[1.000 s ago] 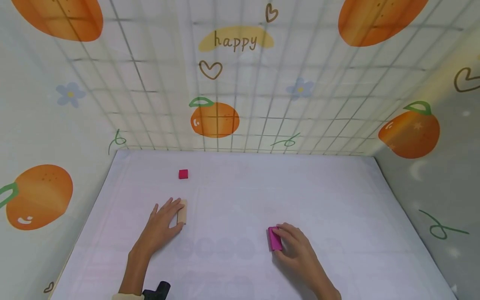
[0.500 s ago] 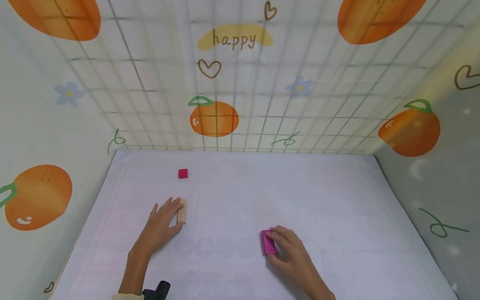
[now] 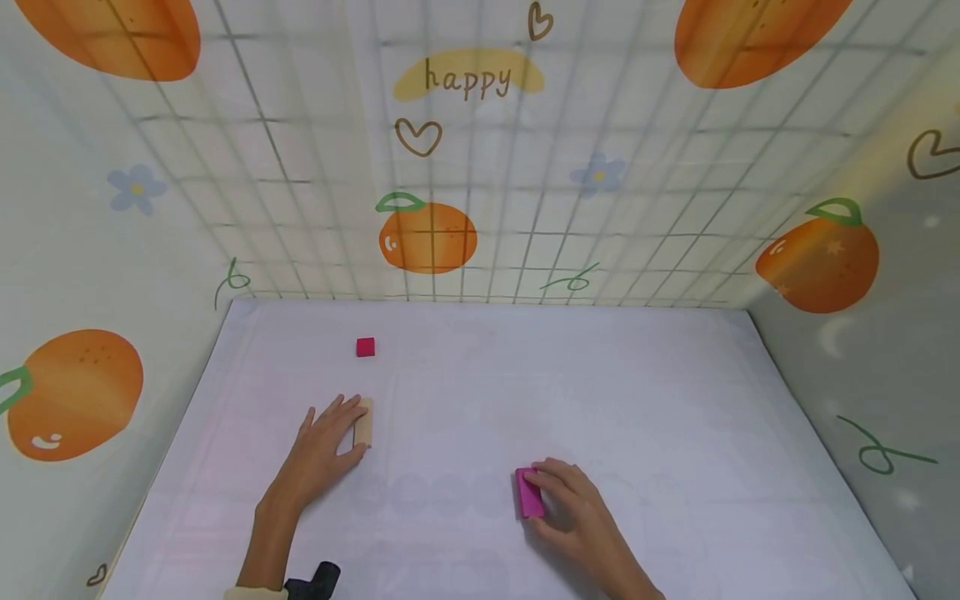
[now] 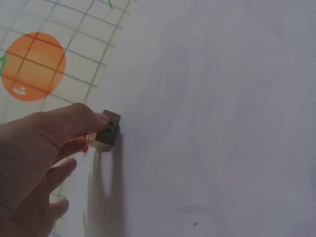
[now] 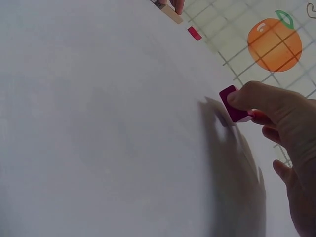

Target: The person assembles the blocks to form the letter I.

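At the left of the table my left hand (image 3: 318, 457) pinches a small pale wooden block (image 3: 363, 425) lengthwise, thumb at its near end and fingers at the far end. The left wrist view shows dark marks on the block's near end (image 4: 112, 132), partly covered by the thumb. Right of the middle, my right hand (image 3: 581, 512) holds a magenta block (image 3: 529, 496) between thumb and fingers. A shadow falls beside that block in the right wrist view. Beyond the wooden block lies a small red block (image 3: 365, 347), apart from both hands.
The white tabletop (image 3: 450, 400) ends at a back wall covering (image 3: 495, 167) printed with oranges and a grid. Side walls (image 3: 862, 375) rise at both sides. A black device (image 3: 315, 582) sits at the left wrist.
My right hand has carried the magenta block to the left and a little nearer. The left hand and the wooden block have stayed in place, as has the red block.
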Demonstrator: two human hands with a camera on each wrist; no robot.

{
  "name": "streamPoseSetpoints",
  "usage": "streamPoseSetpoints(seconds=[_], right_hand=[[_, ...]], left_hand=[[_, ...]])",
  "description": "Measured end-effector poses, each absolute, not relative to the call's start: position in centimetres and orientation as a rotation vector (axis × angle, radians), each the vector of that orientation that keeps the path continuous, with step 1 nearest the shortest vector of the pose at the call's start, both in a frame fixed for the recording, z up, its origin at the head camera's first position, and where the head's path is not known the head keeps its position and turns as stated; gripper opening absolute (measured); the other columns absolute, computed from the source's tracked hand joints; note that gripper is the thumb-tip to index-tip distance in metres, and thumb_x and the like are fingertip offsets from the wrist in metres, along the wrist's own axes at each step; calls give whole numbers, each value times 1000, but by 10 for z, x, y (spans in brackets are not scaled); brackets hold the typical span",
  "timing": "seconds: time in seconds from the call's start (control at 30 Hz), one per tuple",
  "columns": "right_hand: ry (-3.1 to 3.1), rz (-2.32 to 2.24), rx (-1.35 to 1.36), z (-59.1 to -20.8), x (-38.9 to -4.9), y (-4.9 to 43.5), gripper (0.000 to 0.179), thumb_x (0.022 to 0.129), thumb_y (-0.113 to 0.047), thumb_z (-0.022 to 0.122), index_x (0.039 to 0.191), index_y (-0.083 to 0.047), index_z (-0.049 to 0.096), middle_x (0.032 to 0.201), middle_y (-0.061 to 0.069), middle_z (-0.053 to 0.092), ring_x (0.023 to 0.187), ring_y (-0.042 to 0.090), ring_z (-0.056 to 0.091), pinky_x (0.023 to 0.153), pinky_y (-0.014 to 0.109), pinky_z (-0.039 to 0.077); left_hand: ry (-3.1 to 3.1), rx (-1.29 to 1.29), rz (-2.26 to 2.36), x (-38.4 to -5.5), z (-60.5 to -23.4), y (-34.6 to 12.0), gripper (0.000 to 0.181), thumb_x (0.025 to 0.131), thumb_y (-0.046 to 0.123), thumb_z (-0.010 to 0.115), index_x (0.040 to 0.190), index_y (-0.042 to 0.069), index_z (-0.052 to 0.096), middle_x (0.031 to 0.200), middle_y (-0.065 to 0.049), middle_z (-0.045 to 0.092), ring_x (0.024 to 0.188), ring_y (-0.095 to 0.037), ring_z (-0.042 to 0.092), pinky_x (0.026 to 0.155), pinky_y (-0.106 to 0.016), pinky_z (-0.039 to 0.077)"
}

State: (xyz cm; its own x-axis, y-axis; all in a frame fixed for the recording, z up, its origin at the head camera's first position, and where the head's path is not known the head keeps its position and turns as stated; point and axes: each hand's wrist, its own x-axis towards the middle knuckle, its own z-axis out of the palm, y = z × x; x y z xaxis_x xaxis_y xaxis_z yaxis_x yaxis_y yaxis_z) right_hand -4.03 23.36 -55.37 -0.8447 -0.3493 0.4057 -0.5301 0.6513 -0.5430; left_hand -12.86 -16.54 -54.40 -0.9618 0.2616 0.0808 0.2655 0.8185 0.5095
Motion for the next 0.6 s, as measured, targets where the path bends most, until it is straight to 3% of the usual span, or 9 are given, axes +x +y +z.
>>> streamPoseSetpoints(seconds=[0.23, 0.6], right_hand=[[-2598, 971, 723, -556, -38, 229, 61, 71, -11, 85, 128, -14, 66, 134, 6, 58, 125, 27, 50, 119, 27, 19], [-2539, 968, 766, -554, -33, 219, 62, 68, -9, 84, 127, -13, 66, 130, 8, 60, 122, 31, 52, 118, 24, 20]], left_hand=[[-2983, -430, -835, -128, -543, -165, 58, 89, 20, 73, 143, 9, 54, 152, -10, 45, 145, -32, 32, 117, -62, 12], [-3004, -430, -828, -129, -544, -166, 58, 89, 21, 73, 143, 10, 54, 153, -11, 44, 146, -32, 31, 117, -62, 11]])
